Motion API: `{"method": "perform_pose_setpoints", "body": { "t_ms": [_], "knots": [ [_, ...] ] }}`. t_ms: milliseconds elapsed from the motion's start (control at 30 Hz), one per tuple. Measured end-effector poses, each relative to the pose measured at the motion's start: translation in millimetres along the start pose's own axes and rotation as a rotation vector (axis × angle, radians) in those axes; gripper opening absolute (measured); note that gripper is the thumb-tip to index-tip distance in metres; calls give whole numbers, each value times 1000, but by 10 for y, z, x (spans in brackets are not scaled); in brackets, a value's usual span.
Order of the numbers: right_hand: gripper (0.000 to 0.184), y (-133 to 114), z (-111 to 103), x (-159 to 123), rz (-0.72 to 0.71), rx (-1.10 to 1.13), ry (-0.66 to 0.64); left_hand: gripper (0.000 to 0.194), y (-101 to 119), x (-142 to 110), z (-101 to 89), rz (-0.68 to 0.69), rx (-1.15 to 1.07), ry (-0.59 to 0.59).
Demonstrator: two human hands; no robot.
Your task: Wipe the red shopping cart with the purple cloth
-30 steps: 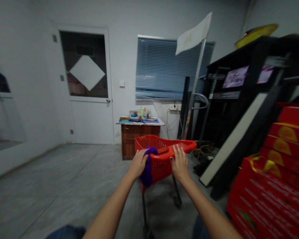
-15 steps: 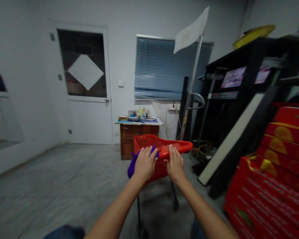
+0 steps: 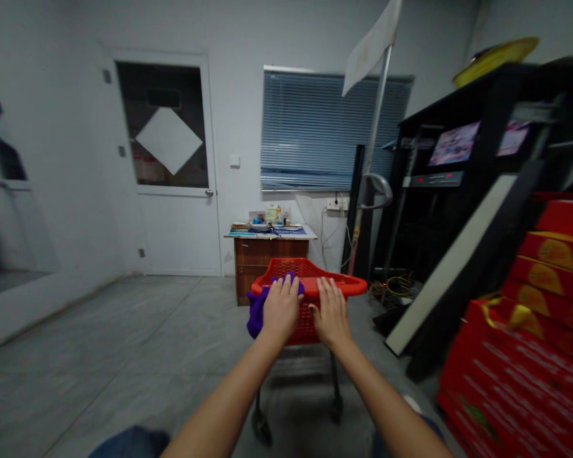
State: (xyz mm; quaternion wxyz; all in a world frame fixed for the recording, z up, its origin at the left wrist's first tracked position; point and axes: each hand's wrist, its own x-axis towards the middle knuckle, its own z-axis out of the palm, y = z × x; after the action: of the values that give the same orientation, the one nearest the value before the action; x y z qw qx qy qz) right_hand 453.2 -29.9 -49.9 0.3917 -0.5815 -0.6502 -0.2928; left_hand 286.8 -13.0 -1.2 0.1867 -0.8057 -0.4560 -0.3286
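Observation:
A red plastic shopping cart (image 3: 306, 326) on dark legs with wheels stands right in front of me. My left hand (image 3: 282, 304) is closed over the left part of its handle, with a purple cloth (image 3: 256, 313) under and beside the fingers. The cloth hangs down at the cart's left corner. My right hand (image 3: 332, 312) rests over the right part of the handle, fingers bent over the top and thumb toward the left hand. The fingertips' far undersides are hidden.
Beyond the cart is a wooden desk (image 3: 249, 256) with small items on top. A white door (image 3: 179, 232) is at left. Stacked red boxes (image 3: 520, 362), a leaning pale board (image 3: 451, 267), a black rack (image 3: 489, 95) and cables (image 3: 391, 285) line the right side.
The cart has turned, and its handle lies more level and square to me. Both hands have stayed on it. The room has shifted slightly to the right in view.

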Motion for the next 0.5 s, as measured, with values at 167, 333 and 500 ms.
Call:
{"method": "perform_pose_setpoints", "body": {
  "t_ms": [167,333,500],
  "knots": [
    [71,57,23,13,55,-17,16,48,-512,-41,-103,-120,30,-32],
    [72,-122,69,13,45,11,-4,49,-420,25,-3,-164,20,-9],
    [72,-205,51,13,39,5,-14,48,-180,98,69,-14,-7,-2]
  ]
}}
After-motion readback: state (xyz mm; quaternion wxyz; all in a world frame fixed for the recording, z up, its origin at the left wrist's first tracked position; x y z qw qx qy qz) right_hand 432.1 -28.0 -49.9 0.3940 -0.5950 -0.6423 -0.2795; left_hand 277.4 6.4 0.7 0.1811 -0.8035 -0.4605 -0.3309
